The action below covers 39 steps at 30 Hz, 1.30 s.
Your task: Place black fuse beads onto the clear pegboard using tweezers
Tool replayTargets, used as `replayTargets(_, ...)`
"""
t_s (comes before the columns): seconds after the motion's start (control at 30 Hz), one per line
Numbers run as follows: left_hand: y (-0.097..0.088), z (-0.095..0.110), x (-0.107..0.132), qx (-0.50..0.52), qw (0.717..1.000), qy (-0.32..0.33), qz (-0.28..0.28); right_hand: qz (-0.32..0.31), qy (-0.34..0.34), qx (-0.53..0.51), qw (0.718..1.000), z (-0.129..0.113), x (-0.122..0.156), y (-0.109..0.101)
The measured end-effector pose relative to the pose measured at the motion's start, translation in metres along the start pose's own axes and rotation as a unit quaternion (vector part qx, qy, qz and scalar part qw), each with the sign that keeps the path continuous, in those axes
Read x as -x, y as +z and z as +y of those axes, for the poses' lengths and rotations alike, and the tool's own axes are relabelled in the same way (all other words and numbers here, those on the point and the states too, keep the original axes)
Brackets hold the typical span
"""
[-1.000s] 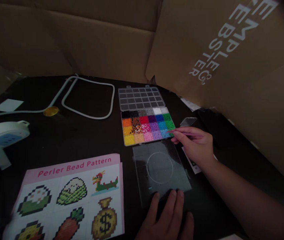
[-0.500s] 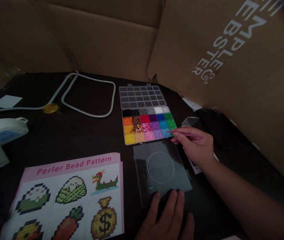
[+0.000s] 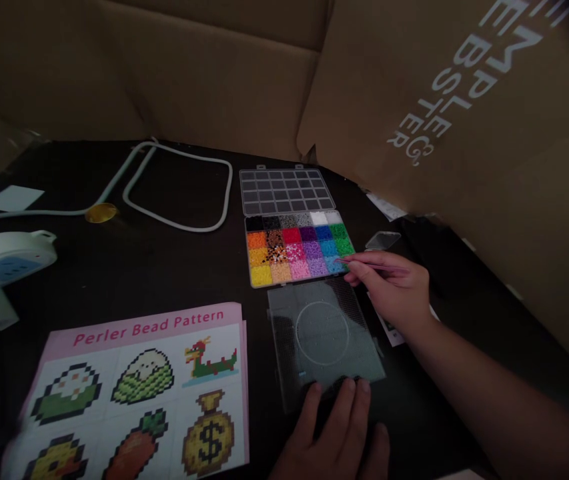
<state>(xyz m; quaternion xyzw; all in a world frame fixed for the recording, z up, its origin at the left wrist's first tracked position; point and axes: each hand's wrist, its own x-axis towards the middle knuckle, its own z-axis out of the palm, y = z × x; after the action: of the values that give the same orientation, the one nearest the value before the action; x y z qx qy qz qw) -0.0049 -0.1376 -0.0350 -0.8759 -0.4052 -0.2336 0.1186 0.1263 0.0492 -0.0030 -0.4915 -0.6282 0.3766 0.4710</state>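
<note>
Pink tweezers [image 3: 381, 267] are pinched in my right hand [image 3: 397, 287], with their tips over the light blue beads in the near right corner of the bead box [image 3: 294, 249]. Whether a bead sits between the tips is too small to tell. Below the box lies a clear pegboard [image 3: 322, 333] with a circle marked on it. A few light blue beads [image 3: 302, 374] show near its lower left. My left hand [image 3: 337, 427] rests with fingers spread on the board's near edge. To the left is the Perler Bead Pattern sheet [image 3: 139, 373] with pixel pictures.
The box's clear divided lid [image 3: 287, 190] lies open behind it. A small clear case [image 3: 383, 241] is beyond my right hand. At left are a white power strip [image 3: 7, 257], a grey cable [image 3: 179, 229] and a yellow disc [image 3: 101, 213]. Cardboard [image 3: 214, 80] walls the back.
My right hand and the tweezers have barely shifted at the light blue compartment. My left hand stays on the board. The view has tilted slightly.
</note>
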Motion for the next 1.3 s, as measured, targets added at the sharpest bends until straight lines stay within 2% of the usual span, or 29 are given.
replayTargets(1.3, -0.0005, 0.0009, 0.0009, 0.006, 1.000, 0.001, -0.005, -0.009, -0.012, 0.012, 1.000, -0.0018, 0.0010, -0.0010)
